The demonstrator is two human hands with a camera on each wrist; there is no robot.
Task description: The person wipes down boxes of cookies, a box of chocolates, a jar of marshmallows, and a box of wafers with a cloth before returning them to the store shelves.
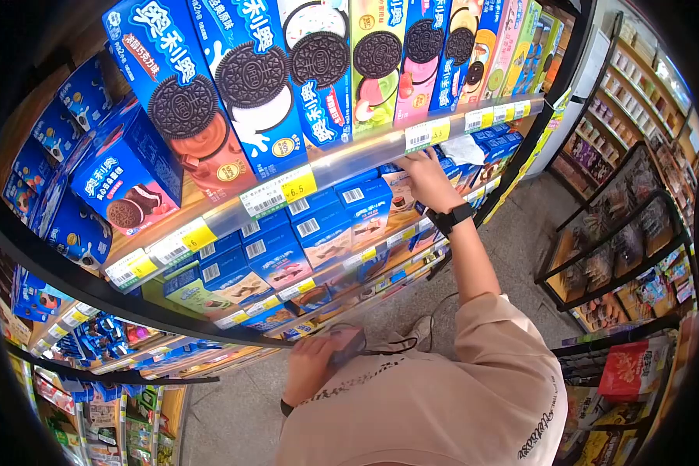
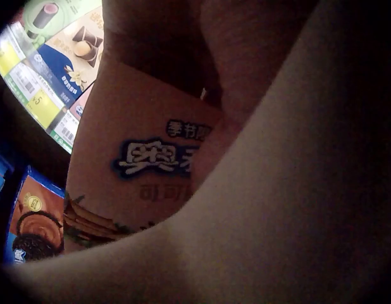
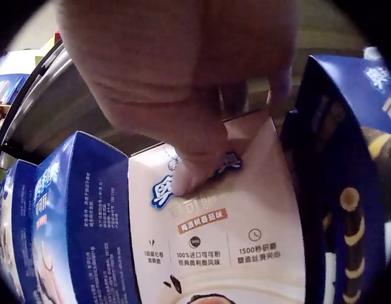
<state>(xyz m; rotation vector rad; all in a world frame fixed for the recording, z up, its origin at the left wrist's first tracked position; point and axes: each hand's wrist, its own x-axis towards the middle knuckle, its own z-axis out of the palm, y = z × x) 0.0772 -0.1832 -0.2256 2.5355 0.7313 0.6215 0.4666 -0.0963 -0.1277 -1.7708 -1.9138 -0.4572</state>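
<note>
My right hand [image 1: 433,185] reaches under the price rail into the lower shelf row. In the right wrist view its thumb [image 3: 195,168] lies on the printed front of a beige cookie box [image 3: 214,247], with the other fingers bent over the top edge behind. Blue cookie boxes [image 3: 81,221] stand close on both sides of it. Down by the waist, my left hand [image 1: 311,363] grips a small cookie box [image 1: 346,346]. Its pinkish face with blue-edged lettering fills the middle of the left wrist view, partly covered by the hand.
Large cookie boxes [image 1: 256,85] line the shelf above, behind a clear price rail [image 1: 326,175]. A white crumpled piece [image 1: 464,150] lies on the boxes right of my right hand. Black-framed display racks [image 1: 598,241] stand across the grey floor [image 1: 512,202].
</note>
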